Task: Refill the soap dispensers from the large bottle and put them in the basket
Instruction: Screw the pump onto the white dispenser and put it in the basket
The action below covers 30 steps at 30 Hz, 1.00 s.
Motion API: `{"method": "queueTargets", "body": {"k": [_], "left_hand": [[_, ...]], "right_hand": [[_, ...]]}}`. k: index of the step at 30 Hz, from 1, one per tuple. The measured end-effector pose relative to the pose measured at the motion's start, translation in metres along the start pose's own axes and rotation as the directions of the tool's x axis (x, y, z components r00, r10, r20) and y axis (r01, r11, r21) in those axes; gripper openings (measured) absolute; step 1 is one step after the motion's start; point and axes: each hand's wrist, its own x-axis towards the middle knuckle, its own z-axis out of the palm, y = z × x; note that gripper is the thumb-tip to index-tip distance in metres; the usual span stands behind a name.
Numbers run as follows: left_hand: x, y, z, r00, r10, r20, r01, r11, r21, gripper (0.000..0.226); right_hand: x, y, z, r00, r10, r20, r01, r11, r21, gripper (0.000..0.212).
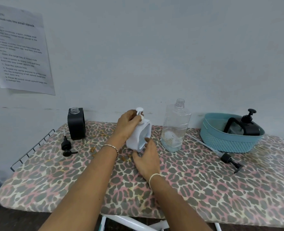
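Left hand (127, 121) pinches the white plastic pump (140, 112), right hand (146, 157) grips the square white dispenser (137, 135); crooked threading would leak soap.

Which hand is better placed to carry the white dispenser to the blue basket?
Right, probably. The right hand holds the white dispenser low on its body, and the basket stands to that side. The left hand pinches the pump at the top.

Wall sheet (21, 52): "small ziplock bags"
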Motion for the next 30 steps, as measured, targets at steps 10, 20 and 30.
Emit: {"method": "queueTargets", "body": {"k": [10,20,30], "left_hand": [[-0.005,-0.002,0.003,0.988,0.102,-0.118,-0.089,0.990,0.111,0.044],[-0.003,-0.006,0.010,0.954,0.114,-0.279,-0.062,0.980,0.188,0.065],[-0.004,-0.002,0.012,0.933,0.112,-0.342,-0.027,0.970,0.242,0.080]], "right_hand": [[-0.001,-0.002,-0.001,1.000,-0.001,-0.007,0.001,1.000,0.010,0.064],[0.000,-0.002,-0.002,1.000,0.008,0.002,-0.008,1.000,0.023,0.063],[-0.001,-0.003,-0.003,1.000,0.006,-0.003,-0.006,1.000,0.027,0.061]]}}
